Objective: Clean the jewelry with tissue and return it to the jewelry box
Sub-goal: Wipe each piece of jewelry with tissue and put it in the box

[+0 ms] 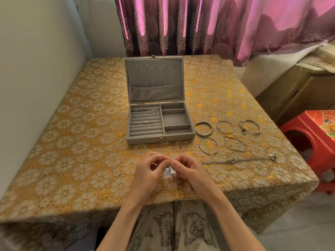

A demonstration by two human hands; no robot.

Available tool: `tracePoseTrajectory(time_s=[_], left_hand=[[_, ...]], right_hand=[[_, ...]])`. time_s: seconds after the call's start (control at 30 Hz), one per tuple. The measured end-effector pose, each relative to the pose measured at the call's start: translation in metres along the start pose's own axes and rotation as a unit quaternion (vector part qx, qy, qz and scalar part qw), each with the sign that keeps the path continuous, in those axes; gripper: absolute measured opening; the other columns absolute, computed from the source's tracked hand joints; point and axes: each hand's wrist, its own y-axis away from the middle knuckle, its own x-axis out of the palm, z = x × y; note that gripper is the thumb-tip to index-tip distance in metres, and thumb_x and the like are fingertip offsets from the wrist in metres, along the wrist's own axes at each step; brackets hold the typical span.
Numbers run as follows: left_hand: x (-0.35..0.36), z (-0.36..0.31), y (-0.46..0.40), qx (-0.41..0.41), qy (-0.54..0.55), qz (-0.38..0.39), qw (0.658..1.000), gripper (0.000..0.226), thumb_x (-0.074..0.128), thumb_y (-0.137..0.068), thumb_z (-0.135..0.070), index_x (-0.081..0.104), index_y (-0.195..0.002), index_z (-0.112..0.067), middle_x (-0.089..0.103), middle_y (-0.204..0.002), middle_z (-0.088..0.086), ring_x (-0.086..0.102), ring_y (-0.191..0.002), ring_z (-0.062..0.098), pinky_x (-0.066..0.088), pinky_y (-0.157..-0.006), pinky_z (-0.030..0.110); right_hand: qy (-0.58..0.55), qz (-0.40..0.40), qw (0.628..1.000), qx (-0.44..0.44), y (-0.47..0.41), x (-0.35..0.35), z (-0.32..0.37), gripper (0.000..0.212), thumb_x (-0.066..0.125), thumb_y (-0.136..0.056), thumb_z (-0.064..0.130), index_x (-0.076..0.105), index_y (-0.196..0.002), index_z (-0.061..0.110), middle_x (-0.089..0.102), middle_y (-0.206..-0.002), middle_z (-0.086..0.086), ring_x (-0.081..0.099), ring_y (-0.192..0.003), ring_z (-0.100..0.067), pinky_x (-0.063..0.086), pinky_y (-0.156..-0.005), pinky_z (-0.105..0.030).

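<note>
- Midway, by appearance: left hand [151, 168] and right hand [187, 168] pinched a crumpled white tissue [170, 172]; piece inside hidden.
- Open grey velvet jewelry box [159, 113] held rings, earrings, chains.
- Silver bangles [203, 128] and a chain [239, 159] lay right, apparently uncleaned.

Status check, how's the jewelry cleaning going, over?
Left hand and right hand pinch the tissue together; item inside hidden. Jewelry box open. Bangles and chain wait on the tablecloth. Nothing blocking.
</note>
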Motion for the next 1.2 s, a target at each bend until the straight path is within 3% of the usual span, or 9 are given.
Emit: tracePoseTrajectory(time_s=[0.23, 0.47, 0.6, 0.77, 0.97, 1.2], left_hand=[[-0.0003, 0.0000, 0.0003, -0.004, -0.015, 0.019, 1.000, 0.009, 0.065, -0.082, -0.012, 0.067, -0.079, -0.020, 0.061, -0.086, -0.008, 0.057, -0.080, 0.002, 0.046, -0.072, 0.015], [-0.0001, -0.0013, 0.0013, 0.006, -0.027, 0.017, 0.999, 0.009, 0.064, -0.083, -0.013, 0.066, -0.079, -0.021, 0.061, -0.087, -0.008, 0.056, -0.080, 0.004, 0.046, -0.071, 0.015], [0.0010, -0.0005, 0.0022, 0.005, -0.028, 0.007, 1.000, 0.007, 0.062, -0.086, -0.013, 0.065, -0.082, -0.018, 0.061, -0.087, -0.006, 0.057, -0.081, 0.006, 0.049, -0.072, 0.020], [0.0000, 0.0006, 0.0020, 0.011, -0.035, 0.012, 0.999, 0.010, 0.062, -0.085, -0.010, 0.065, -0.080, -0.018, 0.061, -0.087, -0.006, 0.057, -0.081, 0.007, 0.049, -0.073, 0.021], [-0.0015, -0.0009, 0.0018, 0.005, -0.018, 0.028, 0.999, 0.012, 0.063, -0.084, -0.008, 0.065, -0.078, -0.018, 0.061, -0.086, -0.007, 0.056, -0.082, 0.005, 0.045, -0.074, 0.015], [-0.0007, -0.0007, 0.0025, 0.001, 0.002, 0.026, 1.000, 0.011, 0.063, -0.084, -0.008, 0.065, -0.078, -0.018, 0.061, -0.083, -0.013, 0.056, -0.080, 0.004, 0.046, -0.073, 0.016]], right_hand=[[-0.028, 0.015, 0.999, 0.015, -0.0006, -0.0004, -0.0009, 0.017, 0.052, -0.092, 0.015, 0.059, -0.077, 0.010, 0.055, -0.063, 0.011, 0.053, -0.059, 0.000, 0.041, -0.055, -0.011], [0.005, 0.019, 0.999, 0.031, -0.0005, 0.0001, 0.0016, 0.019, 0.047, -0.095, 0.015, 0.056, -0.080, 0.008, 0.049, -0.066, 0.004, 0.049, -0.056, 0.003, 0.042, -0.055, -0.010], [-0.002, 0.036, 0.999, 0.028, 0.0003, -0.0007, 0.0033, 0.016, 0.050, -0.093, 0.012, 0.057, -0.079, 0.010, 0.056, -0.060, 0.012, 0.050, -0.054, 0.004, 0.040, -0.053, -0.009], [0.013, 0.031, 0.999, 0.023, 0.0002, -0.0003, 0.0020, 0.012, 0.060, -0.085, 0.023, 0.062, -0.078, 0.014, 0.061, -0.071, -0.001, 0.054, -0.066, -0.014, 0.043, -0.063, -0.023], [-0.012, 0.030, 0.999, 0.037, -0.0001, -0.0007, 0.0026, 0.017, 0.052, -0.091, 0.015, 0.060, -0.080, 0.006, 0.056, -0.066, 0.001, 0.053, -0.058, -0.003, 0.042, -0.054, -0.011], [-0.036, 0.033, 0.997, 0.061, -0.0008, -0.0017, 0.0038, 0.019, 0.048, -0.094, 0.016, 0.058, -0.080, 0.008, 0.057, -0.064, 0.008, 0.055, -0.058, -0.001, 0.046, -0.058, -0.013]])
